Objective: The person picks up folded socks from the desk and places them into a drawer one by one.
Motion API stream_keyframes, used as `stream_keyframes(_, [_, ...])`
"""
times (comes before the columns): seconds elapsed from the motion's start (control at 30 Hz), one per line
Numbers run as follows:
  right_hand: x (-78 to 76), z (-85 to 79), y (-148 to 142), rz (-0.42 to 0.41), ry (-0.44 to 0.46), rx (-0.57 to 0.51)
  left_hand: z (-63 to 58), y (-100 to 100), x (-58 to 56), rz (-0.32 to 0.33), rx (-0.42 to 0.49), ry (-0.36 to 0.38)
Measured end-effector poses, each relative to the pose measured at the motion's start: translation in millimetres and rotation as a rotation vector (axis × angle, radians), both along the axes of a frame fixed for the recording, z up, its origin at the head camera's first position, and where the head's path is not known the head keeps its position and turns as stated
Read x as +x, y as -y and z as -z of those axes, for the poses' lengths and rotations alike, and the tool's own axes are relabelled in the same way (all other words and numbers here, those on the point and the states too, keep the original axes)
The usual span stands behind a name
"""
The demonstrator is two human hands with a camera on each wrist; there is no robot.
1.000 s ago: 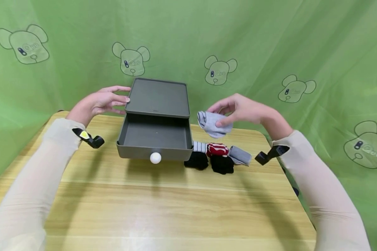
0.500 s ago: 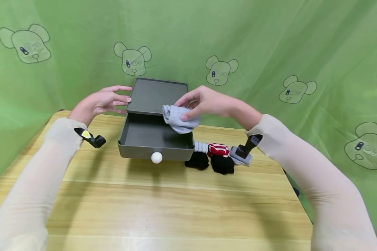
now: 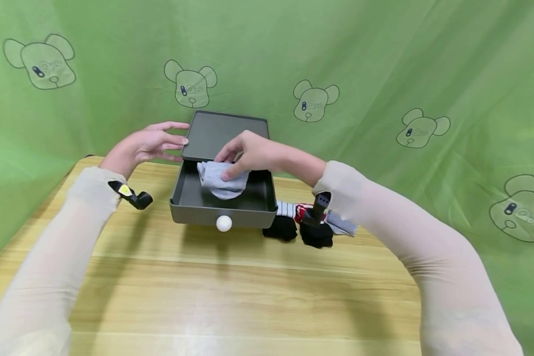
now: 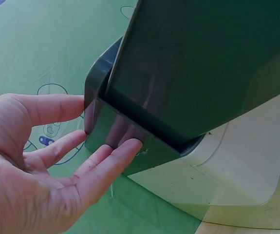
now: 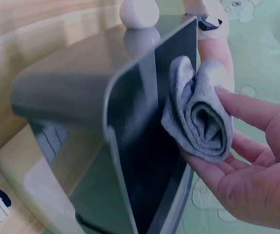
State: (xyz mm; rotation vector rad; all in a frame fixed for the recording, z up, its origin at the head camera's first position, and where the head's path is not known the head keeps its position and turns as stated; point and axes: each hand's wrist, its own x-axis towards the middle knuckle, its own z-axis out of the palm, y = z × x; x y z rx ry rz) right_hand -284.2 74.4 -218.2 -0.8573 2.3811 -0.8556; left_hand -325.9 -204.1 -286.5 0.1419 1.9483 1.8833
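A grey drawer box [image 3: 229, 131] stands toward the back of the table with its drawer [image 3: 178, 213] pulled out; a white round knob [image 3: 224, 223] sits on the drawer front. My right hand [image 3: 258, 153] pinches a rolled light-grey sock [image 3: 224, 180] between thumb and fingers, over the drawer. In the right wrist view the rolled sock [image 5: 203, 117] shows its spiral end beside the drawer's inner side. My left hand [image 3: 153, 143] touches the left side of the box with its fingertips; in the left wrist view those fingers [image 4: 115, 161] lie fairly straight against the dark side wall.
Right of the drawer lie two black sock bundles [image 3: 280, 229], a white striped one [image 3: 287, 208], a red-and-white one [image 3: 300, 211] and a grey one [image 3: 341, 225], partly behind my right wrist camera [image 3: 316, 212]. A green curtain [image 3: 249, 49] hangs behind the wooden table [image 3: 231, 296].
My right hand has carried the grey sock leftward from beside the box to over the open drawer. My left hand stays at the box's side.
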Motion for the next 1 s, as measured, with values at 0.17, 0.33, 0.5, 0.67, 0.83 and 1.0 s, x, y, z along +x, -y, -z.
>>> stream_keyframes(0.17, [2.4, 7.4, 15, 0.047, -0.009, 0.006, 0.2, -1, -0.6, -0.002, 0.008, 0.003])
stream_keyframes(0.33, [3.7, 16.0, 25, 0.067, -0.017, -0.005, 0.2, -2, -0.8, -0.002, 0.016, 0.008])
stream_keyframes(0.5, [4.7, 23.7, 32, 0.040, -0.025, 0.006, 0.3, -2, -0.8, -0.007, 0.008, 0.009])
stream_keyframes(0.67, [4.3, 27.7, 36, -0.005, -0.003, 0.035, 0.4, -2, -1.2, -0.011, 0.011, 0.016])
stream_keyframes(0.83, [3.1, 29.6, 38, -0.031, -0.006, 0.050, 0.5, -2, -1.2, -0.017, 0.004, 0.013])
stream_keyframes(1.0, [2.9, 30.7, 39, -0.058, -0.084, 0.093, -0.3, -1, -0.8, -0.015, 0.011, 0.013])
